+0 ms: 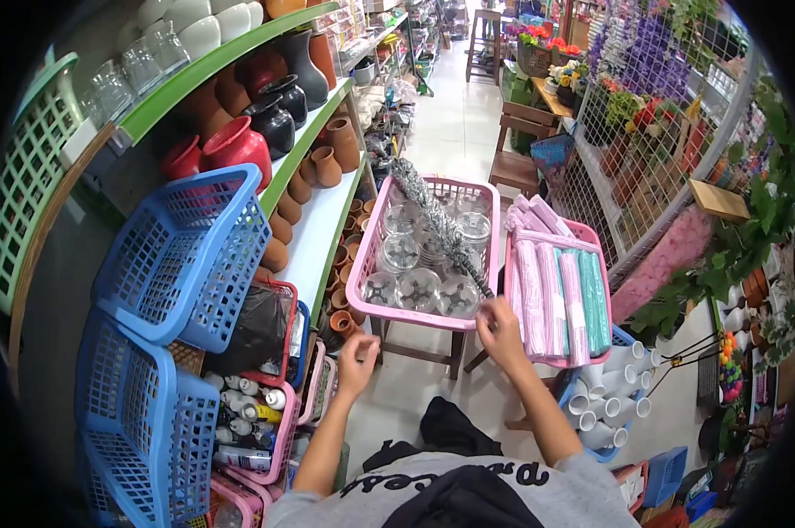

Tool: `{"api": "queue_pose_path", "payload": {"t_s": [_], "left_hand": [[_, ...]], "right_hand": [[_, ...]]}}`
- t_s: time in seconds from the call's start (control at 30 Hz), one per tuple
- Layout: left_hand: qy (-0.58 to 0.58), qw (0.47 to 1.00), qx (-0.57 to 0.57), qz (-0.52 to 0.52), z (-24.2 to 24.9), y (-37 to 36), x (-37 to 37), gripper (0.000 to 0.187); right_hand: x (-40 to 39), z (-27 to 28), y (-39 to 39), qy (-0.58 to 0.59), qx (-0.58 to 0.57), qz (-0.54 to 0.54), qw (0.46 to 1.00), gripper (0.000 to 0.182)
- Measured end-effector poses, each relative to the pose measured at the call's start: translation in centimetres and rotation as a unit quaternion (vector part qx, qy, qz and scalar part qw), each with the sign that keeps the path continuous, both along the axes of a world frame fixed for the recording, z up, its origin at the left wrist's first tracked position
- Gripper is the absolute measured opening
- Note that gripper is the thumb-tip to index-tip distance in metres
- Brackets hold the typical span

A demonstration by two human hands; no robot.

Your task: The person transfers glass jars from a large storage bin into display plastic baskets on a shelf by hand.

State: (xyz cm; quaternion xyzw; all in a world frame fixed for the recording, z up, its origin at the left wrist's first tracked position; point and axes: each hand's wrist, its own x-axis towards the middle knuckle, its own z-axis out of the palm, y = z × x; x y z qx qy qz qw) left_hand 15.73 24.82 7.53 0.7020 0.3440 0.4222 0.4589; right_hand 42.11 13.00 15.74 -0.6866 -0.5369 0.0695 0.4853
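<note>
A grey, fluffy duster (446, 231) lies slantwise across a pink basket (359, 295) holding several clear, round containers (417, 289). The dark handle end of the duster crosses the near right rim and meets my right hand (500, 336), whose fingers are closed around it. To the left, in front of the basket and apart from it, my left hand (359, 365) has its fingers curled in, with nothing visible in them. Beside the right hand stands another pink basket (601, 251), packed with pink and teal wrapped rolls (551, 299).
Blue baskets (173, 352) are stacked at the left, near a pink basket of bottles (285, 431). Shelves with vases (270, 128) rise on the left. At right are white cups (622, 378) in a blue basket and a wire rack (644, 141). A wooden chair (516, 150) stands ahead.
</note>
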Motion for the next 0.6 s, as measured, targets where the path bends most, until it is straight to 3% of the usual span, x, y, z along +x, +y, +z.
{"api": "queue_pose_path", "payload": {"t_s": [0.07, 0.1, 0.17, 0.2, 0.33, 0.43, 0.5, 0.6], "left_hand": [[0.050, 0.999, -0.007, -0.004, 4.0, 2.8, 2.7, 0.012], [0.051, 0.998, 0.048, 0.008, 5.8, 4.1, 4.2, 0.012], [0.068, 0.993, 0.100, 0.014, 7.5, 7.0, 6.8, 0.016], [0.080, 0.992, 0.102, 0.009, 7.8, 8.8, 7.8, 0.019], [0.177, 0.980, 0.091, 0.027, 5.0, 14.2, 10.6, 0.036], [0.304, 0.951, 0.058, 0.005, 3.4, 16.5, 12.2, 0.065], [0.331, 0.942, 0.054, 0.014, 2.9, 16.8, 13.5, 0.064], [0.374, 0.925, 0.055, 0.040, 3.0, 16.6, 14.7, 0.061]], "right_hand": [[1.9, -0.2, 4.1, -0.076, 0.017, -0.020, 0.997, 0.025], [2.8, 0.0, 5.8, -0.073, 0.014, -0.016, 0.997, 0.025], [3.8, -0.3, 8.4, -0.191, -0.063, -0.050, 0.978, 0.038], [4.2, -0.9, 9.3, -0.191, -0.063, -0.044, 0.978, 0.038], [5.2, -2.4, 11.7, -0.184, -0.147, -0.033, 0.971, 0.050], [5.1, -3.2, 11.8, -0.191, -0.165, -0.030, 0.967, 0.054], [5.0, -3.4, 11.8, -0.155, -0.243, -0.016, 0.957, 0.055], [5.0, -3.0, 11.5, -0.175, -0.213, -0.010, 0.961, 0.056]]}}
